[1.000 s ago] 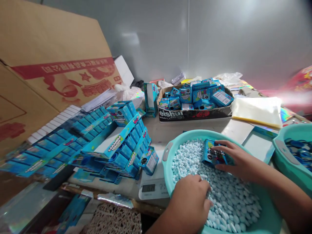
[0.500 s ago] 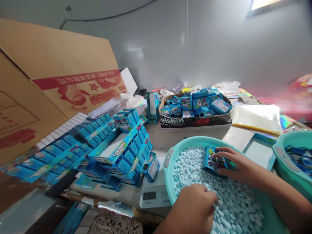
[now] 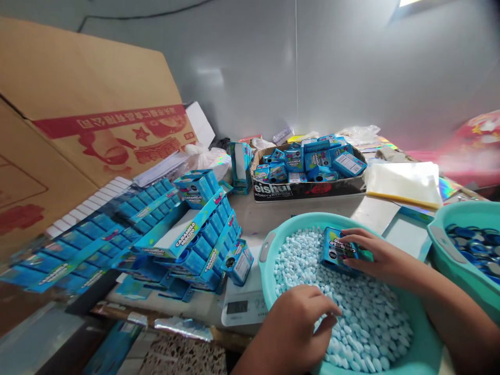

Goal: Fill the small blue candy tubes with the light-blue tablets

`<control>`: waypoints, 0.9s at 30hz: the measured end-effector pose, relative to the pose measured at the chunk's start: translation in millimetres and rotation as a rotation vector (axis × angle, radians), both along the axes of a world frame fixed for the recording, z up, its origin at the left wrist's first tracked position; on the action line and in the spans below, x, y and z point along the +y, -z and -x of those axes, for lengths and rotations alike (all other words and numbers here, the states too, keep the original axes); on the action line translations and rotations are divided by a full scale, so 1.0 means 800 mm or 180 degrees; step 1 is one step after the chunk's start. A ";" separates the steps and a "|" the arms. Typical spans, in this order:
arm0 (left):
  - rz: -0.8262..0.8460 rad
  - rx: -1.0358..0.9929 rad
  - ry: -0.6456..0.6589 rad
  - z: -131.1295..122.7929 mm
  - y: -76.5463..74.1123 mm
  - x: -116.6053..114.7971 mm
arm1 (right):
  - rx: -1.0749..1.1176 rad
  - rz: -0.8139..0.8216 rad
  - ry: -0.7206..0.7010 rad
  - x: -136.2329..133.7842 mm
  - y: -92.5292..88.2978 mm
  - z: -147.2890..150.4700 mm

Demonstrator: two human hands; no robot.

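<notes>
My right hand (image 3: 377, 254) grips the right end of a blue candy box (image 3: 336, 251) labelled "Caramelo Macizo", which rests on its side on pale blue candies (image 3: 363, 323). The candies fill a turquoise tub (image 3: 269, 284). Over the near left part of the candies is my left hand (image 3: 302, 320), its thumb and fingers apart, with nothing visible between them. Another blue box (image 3: 239, 262) stands on a white scale (image 3: 244, 308) just left of the tub.
At left, display trays (image 3: 187, 237) of blue boxes are stacked beside a big cardboard carton (image 3: 101, 99). A black carton (image 3: 308, 191) behind the tub holds many loose blue boxes. Another turquoise tub (image 3: 449, 245) at right contains blue and silver pieces. Clear plastic bags (image 3: 402, 182) lie behind.
My left hand has shifted slightly left and its closed fingers have parted. My right hand keeps hold of the candy box. The whole view has shifted a little.
</notes>
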State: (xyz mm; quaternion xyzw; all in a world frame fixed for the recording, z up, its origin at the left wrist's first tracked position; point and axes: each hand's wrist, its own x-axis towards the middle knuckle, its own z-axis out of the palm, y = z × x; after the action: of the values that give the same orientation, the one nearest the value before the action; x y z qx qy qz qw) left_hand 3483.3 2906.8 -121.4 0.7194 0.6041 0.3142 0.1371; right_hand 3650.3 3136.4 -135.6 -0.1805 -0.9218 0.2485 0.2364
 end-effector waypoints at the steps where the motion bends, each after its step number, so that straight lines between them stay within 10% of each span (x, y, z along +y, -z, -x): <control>1: -0.0110 -0.0164 0.0009 0.004 -0.003 -0.003 | 0.0002 -0.0004 0.0006 0.000 0.000 0.000; 9: -0.1451 0.0937 -0.1827 0.104 -0.030 -0.054 | -0.0068 0.0059 -0.0030 -0.003 -0.006 -0.001; 14: -0.1280 0.1434 -0.2492 0.151 -0.015 -0.071 | -0.0077 0.0131 -0.0041 -0.004 -0.007 -0.002; 23: -0.1826 0.1147 -0.1838 0.091 -0.019 -0.048 | -0.0080 0.0255 0.0139 -0.006 -0.011 -0.002; 27: -0.0199 0.0885 -0.0810 0.013 -0.006 -0.017 | -0.0070 0.0333 0.0135 0.000 0.002 -0.006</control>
State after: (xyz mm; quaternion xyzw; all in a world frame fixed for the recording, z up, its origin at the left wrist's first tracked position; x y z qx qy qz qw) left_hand 3472.7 2893.2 -116.4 0.6776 0.6933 0.2452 -0.0110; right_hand 3655.4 3136.8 -137.2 -0.2147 -0.9061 0.2892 0.2218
